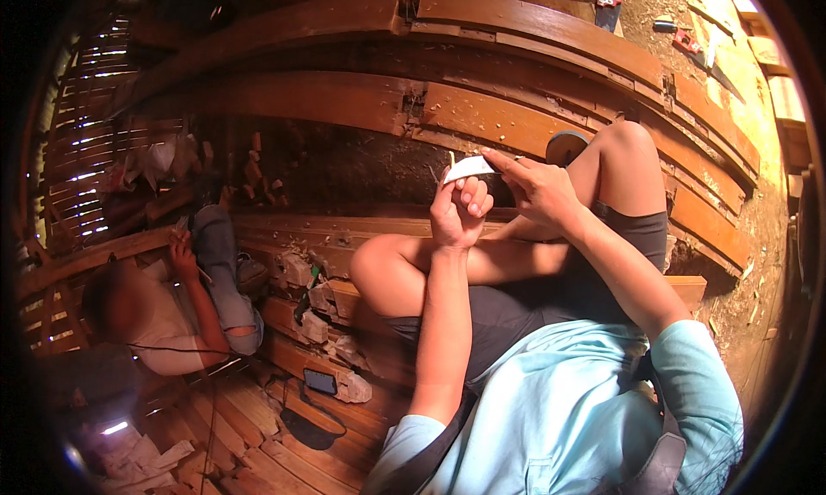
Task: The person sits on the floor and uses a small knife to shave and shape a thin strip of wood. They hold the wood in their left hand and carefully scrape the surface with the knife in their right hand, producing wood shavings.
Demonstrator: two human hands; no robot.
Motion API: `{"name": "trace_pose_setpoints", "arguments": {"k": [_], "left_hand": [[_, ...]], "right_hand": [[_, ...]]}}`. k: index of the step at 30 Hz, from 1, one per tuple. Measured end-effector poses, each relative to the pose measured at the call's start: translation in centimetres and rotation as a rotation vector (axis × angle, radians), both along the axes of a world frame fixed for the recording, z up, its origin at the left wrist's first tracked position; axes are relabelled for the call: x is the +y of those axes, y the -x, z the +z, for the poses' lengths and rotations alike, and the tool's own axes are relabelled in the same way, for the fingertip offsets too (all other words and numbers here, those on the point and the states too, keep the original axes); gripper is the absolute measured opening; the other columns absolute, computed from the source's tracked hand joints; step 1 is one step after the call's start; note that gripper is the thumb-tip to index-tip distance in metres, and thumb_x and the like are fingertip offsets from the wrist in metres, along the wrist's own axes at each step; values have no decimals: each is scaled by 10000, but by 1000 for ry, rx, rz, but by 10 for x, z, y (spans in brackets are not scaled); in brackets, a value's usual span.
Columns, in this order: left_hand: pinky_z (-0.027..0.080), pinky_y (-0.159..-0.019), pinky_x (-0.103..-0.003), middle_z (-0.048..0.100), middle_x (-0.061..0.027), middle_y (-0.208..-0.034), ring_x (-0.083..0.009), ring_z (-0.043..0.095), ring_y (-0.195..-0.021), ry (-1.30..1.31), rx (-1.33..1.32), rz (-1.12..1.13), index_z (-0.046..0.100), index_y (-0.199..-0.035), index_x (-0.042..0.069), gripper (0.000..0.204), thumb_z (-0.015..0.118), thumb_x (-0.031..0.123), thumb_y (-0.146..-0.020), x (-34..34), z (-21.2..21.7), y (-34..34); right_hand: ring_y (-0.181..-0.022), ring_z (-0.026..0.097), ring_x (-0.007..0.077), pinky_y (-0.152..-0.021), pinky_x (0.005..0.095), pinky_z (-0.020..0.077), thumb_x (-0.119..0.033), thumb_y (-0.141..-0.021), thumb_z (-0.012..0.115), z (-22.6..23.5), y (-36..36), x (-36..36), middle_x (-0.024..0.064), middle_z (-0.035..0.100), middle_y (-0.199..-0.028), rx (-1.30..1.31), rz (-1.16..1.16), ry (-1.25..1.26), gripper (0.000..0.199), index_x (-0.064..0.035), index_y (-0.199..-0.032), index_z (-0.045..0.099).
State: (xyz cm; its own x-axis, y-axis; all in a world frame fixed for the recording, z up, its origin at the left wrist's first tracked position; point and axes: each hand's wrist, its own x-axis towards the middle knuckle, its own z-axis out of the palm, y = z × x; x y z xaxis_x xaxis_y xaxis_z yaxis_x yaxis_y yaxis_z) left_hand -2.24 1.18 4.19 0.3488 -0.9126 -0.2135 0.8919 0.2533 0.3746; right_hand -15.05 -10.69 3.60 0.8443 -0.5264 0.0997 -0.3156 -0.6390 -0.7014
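A small white flat piece (471, 167), narrowing to a point at its left end, is held up above my crossed legs. I cannot make out whether it is paper or a bright blade. My left hand (462, 209) pinches its left end, the other fingers curled below. A thin pale sliver (452, 158) stands up beside the left fingertips. From the right, my right hand (544, 190) grips the other end, its index finger stretched along the piece. Part of that grip is hidden by the fingers.
Long brown wooden beams (533, 32) with cut notches and scattered shavings curve across the far side. Another person (163, 314) sits at the left. A phone (320, 381) and a black cap-like item (311, 430) lie on planks. Red-handled tools (609, 4) lie at the far right.
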Motion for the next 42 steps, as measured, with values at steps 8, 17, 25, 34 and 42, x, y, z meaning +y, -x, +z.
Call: {"name": "trace_pose_setpoints", "arguments": {"k": [8,17,25,34,42], "left_hand": [[344,-483,-231,378,4,-633,-102,381,-526,44,59,2,452,-793,110,232,439,263,-966,-9,-9,-3],[359,-476,-232,420,8,-637,-105,438,-541,-89,-146,-78,453,-765,121,275,493,324,-947,-1,-10,25],[370,-481,-236,435,18,-655,-105,440,-551,-165,56,88,479,-825,130,242,432,320,-967,-4,-12,-5],[340,-424,-226,392,26,-614,-95,395,-488,-175,-21,74,422,-789,132,177,400,212,-945,-2,-13,-1],[301,-394,-207,358,37,-586,-63,347,-459,-265,-221,102,400,-754,138,204,443,230,-930,-6,-16,-2]], "right_hand": [[-704,627,339,-602,425,502,-181,-846,540,5,-7,-1,122,635,-809,51,-135,-48,483,-312,-1305,472],[-705,606,403,-621,448,464,-226,-963,408,-14,-11,-69,239,610,-797,-41,-594,-152,364,-192,-1326,412],[-772,596,399,-660,413,476,-60,-864,527,2,2,-3,228,604,-873,-108,46,-277,513,-202,-1346,424],[-781,603,377,-685,411,478,-43,-856,517,2,-5,-2,213,611,-940,-91,190,-324,456,-169,-1294,505],[-803,614,370,-681,419,486,-70,-846,513,-1,-3,3,193,627,-925,-75,40,-246,487,-231,-1305,491]]}}
